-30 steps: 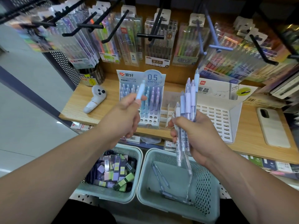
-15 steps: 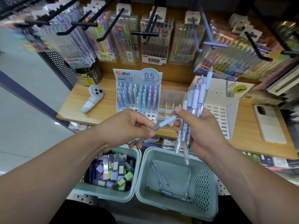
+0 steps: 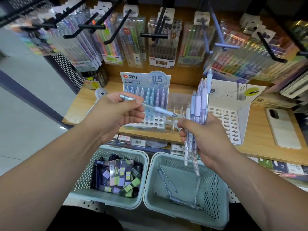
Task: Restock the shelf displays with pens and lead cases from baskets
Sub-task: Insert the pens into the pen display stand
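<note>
Head view: the left hand (image 3: pixel 115 114) pinches one pen (image 3: pixel 160 110) nearly level, its tip just beside the right hand (image 3: pixel 205 137), which clasps a bunch of pens (image 3: pixel 198 104) upright. Behind the pinch stands the pen rack (image 3: pixel 150 90). Below it, lead cases (image 3: pixel 116 177) fill a basket (image 3: pixel 106 200).

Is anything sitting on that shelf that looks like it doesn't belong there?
Yes, two things. A phone lies flat on the wooden shelf at the right, and a white controller lies at the left, partly hidden behind the left hand. Neither is stock, so they look out of place.
</note>
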Demonstrator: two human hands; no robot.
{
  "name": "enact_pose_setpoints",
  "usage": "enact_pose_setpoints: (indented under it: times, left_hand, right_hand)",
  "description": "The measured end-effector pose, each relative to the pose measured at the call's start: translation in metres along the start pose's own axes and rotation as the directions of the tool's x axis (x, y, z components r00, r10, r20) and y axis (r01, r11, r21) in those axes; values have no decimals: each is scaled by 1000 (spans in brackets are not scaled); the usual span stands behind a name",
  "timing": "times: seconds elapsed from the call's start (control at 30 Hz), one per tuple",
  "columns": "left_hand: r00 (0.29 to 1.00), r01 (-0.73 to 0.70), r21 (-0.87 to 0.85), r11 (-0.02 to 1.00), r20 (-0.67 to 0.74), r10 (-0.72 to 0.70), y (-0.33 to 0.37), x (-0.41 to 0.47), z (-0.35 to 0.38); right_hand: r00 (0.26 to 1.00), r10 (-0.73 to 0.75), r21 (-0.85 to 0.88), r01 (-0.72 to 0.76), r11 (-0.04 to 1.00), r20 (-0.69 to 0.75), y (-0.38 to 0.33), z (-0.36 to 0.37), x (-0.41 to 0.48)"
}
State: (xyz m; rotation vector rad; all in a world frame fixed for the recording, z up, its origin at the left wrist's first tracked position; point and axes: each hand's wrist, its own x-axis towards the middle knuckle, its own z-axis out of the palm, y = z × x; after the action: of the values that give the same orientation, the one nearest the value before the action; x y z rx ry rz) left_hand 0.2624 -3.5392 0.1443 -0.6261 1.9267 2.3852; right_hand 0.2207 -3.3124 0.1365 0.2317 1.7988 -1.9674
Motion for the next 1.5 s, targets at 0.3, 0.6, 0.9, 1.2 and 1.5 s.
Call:
enact_pose_setpoints:
  times: [0.3,0.6,0.9,1.2,1.5]
  left_hand:
    - [973,-23,704,710,-147,178,-37,24,-17]
    - [968,-62,832,551,-83,235,-52,41,0]
    - [978,17,750,661,-151,146,-68,52,8]
    - [966,112,696,709,-244,87,-74,52,10]
    - [990,91,508,856,48,-134,-57,-12,63]
  right_hand:
    - [999,8,-90,-11,996,-34,2,-7,0]
    - [999,30,-63,-31,998,-19,-2,-15,2]
    - [997,69,-4,-69,998,34,-4,-17,1]
    - [989,110,101,-120,988,98,-7,-19,-3]
    - [994,98,225,-108,968,56,-9,-11,-3]
